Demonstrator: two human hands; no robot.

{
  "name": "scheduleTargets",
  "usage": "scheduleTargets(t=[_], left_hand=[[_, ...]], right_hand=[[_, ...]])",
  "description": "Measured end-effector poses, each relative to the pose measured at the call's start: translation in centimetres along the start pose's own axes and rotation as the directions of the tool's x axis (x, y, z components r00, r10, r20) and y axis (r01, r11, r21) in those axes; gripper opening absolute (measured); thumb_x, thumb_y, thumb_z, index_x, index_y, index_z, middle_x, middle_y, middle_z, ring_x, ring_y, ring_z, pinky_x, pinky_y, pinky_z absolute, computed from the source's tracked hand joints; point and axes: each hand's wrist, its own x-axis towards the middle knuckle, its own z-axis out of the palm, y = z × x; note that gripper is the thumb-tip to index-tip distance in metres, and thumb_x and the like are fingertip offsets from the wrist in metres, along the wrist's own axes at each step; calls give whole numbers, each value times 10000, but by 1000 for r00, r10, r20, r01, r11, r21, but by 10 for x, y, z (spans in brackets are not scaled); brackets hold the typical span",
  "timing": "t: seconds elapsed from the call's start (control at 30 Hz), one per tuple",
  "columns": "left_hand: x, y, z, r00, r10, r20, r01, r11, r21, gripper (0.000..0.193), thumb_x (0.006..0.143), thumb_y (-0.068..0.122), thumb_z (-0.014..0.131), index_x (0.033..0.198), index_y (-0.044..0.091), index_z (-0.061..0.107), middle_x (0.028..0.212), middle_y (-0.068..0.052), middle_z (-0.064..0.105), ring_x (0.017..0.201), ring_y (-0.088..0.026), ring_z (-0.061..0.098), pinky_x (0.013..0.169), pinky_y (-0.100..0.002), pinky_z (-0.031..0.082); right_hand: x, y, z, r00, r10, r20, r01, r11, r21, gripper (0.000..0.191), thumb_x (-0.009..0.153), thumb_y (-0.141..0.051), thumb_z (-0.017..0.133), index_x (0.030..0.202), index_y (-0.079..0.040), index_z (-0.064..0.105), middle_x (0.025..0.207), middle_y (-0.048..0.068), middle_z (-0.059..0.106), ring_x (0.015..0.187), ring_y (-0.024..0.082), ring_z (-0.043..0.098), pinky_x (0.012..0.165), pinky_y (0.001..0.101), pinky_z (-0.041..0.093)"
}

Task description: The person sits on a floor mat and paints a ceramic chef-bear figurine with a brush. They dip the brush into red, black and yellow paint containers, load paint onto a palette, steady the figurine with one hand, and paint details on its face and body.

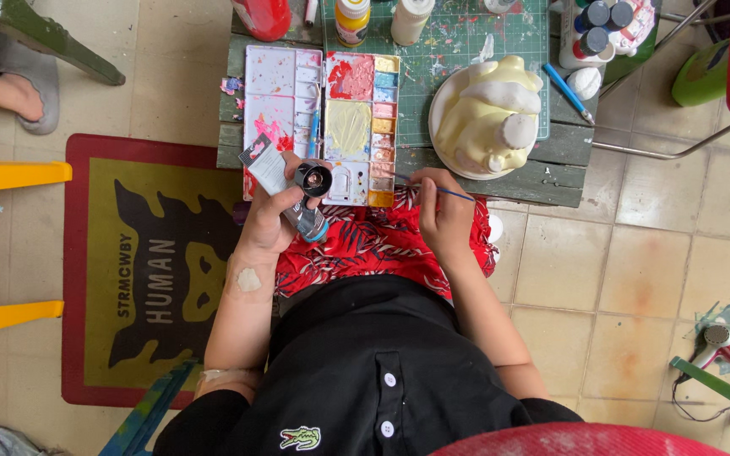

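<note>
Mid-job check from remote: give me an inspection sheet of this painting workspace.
Surface: small green wooden table with cutting mat.
Job's things: paint tube, open palette, thin brush, cream sculpture on a plate.
Clutter: paint bottles along the table's far edge.
Hands: left hand holds the tube; right hand holds the brush.
Cables: cord by a hair dryer.
Surroundings: tiled floor, rug, yellow stool.
</note>
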Motion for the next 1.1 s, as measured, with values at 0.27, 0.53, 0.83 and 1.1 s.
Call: scheduleTargets(t=[0.27, 0.53, 0.83, 1.1], left_hand=[[1, 1, 1, 1000, 3, 18, -3, 1000, 1, 334, 877, 183, 754, 1017, 147, 453, 1220, -191, 641, 879, -153, 548, 799, -283, 469], [1, 1, 2, 1000, 9, 13, -9, 1000, 12, 327, 871, 197, 754, 1005, 141, 461, 1210, -188, 647, 855, -160, 558, 796, -286, 476], [1, 2, 4, 1000, 6, 5, -6, 1000, -2, 318, 874, 168, 751, 1002, 137, 462, 1201, -179, 650, 860, -161, 559, 796, -292, 477], [-1, 2, 5, 1000, 4, -2, -4, 1000, 0, 322, 871, 167, 754, 996, 137, 458, 1196, -176, 655, 862, -162, 559, 793, -292, 477]], right_hand=[[2, -3, -4, 997, 33, 69, -28, 997, -70, 137, 1049, -46, 565, 1006, -52, 695, 712, 86, 644, 572, 179, 628, 565, 314, 473], [8, -5, -10, 999, -32, 37, 37, 993, -116, 162, 1060, -41, 554, 996, -80, 698, 756, 80, 668, 603, 189, 641, 583, 326, 478], [15, -8, -11, 999, -13, 51, 20, 991, -134, 163, 1050, -57, 566, 979, -83, 710, 737, 77, 665, 566, 207, 619, 563, 343, 465], [15, -8, -9, 994, -71, 78, 80, 989, -122, 158, 1060, -52, 554, 1001, -89, 696, 816, 77, 703, 640, 208, 673, 611, 334, 504]])
